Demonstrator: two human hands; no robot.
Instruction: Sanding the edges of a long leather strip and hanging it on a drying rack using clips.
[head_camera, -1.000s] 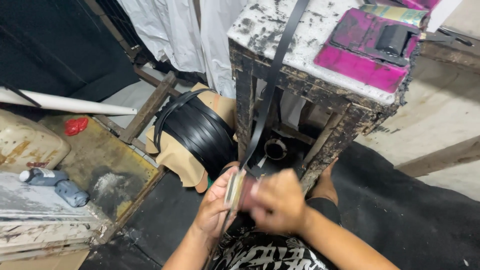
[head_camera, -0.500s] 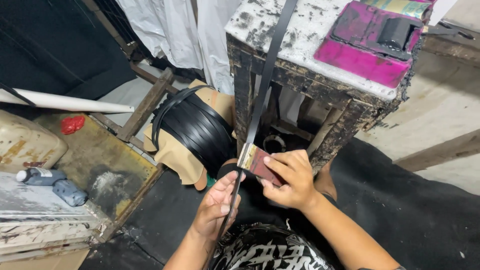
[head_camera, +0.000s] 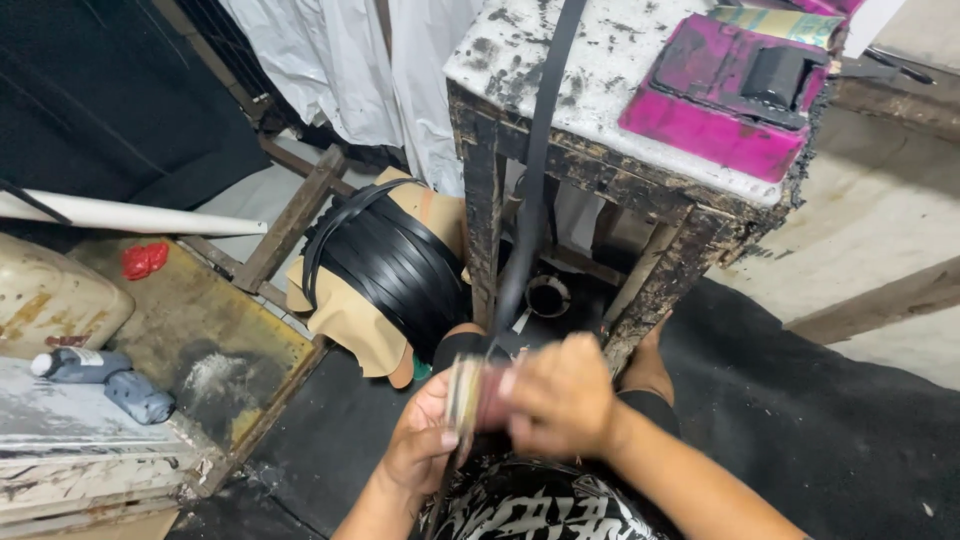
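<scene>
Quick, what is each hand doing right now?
Left hand: closed on the black strap.
Right hand: blurred, closed on a small block against the strap.

The right hand (head_camera: 560, 395) is smeared by motion blur, so its fingers cannot be told apart, and the small reddish thing under them stays unclear. The pale block (head_camera: 463, 395) pinched at the left hand (head_camera: 425, 440) is blurred too; its kind cannot be told. The black strap (head_camera: 535, 170) runs off the top edge and disappears between the hands. The magenta box (head_camera: 725, 95) is cut by the top edge. Both forearms leave the bottom edge.
</scene>
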